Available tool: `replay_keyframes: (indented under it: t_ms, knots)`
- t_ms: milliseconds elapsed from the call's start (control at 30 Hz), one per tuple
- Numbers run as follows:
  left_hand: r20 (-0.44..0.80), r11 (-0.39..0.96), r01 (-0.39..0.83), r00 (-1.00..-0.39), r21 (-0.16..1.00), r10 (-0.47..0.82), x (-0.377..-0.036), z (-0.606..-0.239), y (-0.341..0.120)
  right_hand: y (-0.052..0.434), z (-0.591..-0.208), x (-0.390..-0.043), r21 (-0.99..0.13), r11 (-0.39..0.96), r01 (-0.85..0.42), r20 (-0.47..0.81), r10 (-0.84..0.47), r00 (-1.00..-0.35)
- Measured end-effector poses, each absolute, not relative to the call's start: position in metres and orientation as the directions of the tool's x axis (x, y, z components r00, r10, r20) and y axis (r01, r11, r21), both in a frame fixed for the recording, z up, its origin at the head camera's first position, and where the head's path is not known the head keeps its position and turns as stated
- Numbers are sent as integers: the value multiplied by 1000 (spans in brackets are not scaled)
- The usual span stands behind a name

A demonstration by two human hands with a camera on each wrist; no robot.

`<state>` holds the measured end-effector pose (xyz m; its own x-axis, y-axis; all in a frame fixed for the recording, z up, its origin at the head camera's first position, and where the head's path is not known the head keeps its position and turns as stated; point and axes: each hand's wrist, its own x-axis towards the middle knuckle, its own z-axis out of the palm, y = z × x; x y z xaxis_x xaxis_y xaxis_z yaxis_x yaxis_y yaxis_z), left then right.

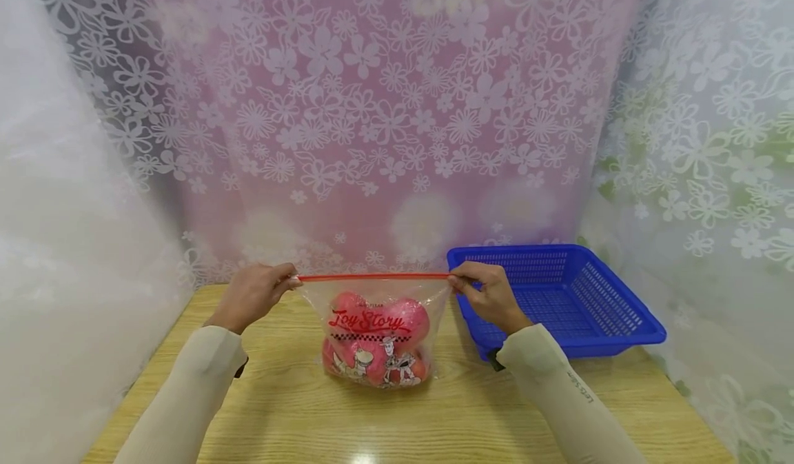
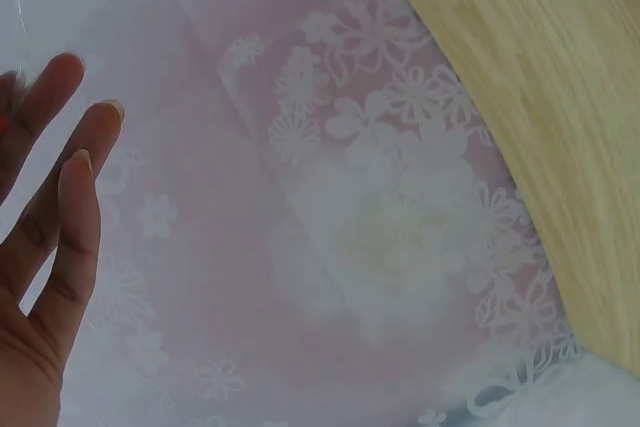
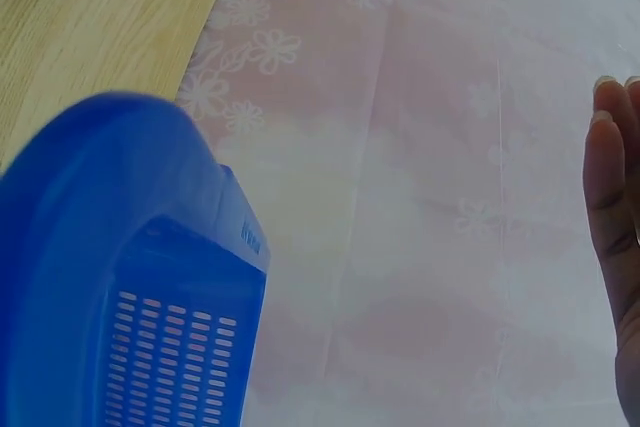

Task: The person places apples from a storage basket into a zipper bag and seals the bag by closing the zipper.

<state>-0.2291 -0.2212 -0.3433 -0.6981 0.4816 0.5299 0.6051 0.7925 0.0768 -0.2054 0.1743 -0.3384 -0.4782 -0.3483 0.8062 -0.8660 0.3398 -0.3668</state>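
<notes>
A clear zip bag (image 1: pixel 378 340) with red "Toy Story" lettering and cartoon figures stands on the wooden table, its red zip edge stretched straight across the top. Several round pink-red things (image 1: pixel 406 319) fill its lower part; their kind is blurred by the plastic. My left hand (image 1: pixel 257 295) pinches the left end of the zip edge. The opposite end is pinched between thumb and fingers of my right hand (image 1: pixel 486 291). In the left wrist view the left hand's fingers (image 2: pixel 75 217) show at the left side; the right hand's fingers (image 3: pixel 606 187) appear at the right of its wrist view.
A blue plastic basket (image 1: pixel 558 312) with slotted walls stands at the right of the table (image 1: pixel 298 422), just beside my right hand and forearm. Floral translucent curtains (image 1: pixel 384 126) hang behind the table and on both sides.
</notes>
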Motion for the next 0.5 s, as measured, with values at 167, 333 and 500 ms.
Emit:
replay_keyframes:
  t_ms: [167,333,500]
  knots:
    - [629,773,603,-684,200,370,-221,-352,-216,175,-339,-200,-407,386,-827,775,-333,-537]
    - [536,632,553,-808,543,245,-207,-359,-210,183,-351,-199,-520,395,-757,702,-308,-642]
    - [428,497,483,-874,721,229,-187,-354,-208,197,-351,-194,-627,328,-707,614,-351,-707]
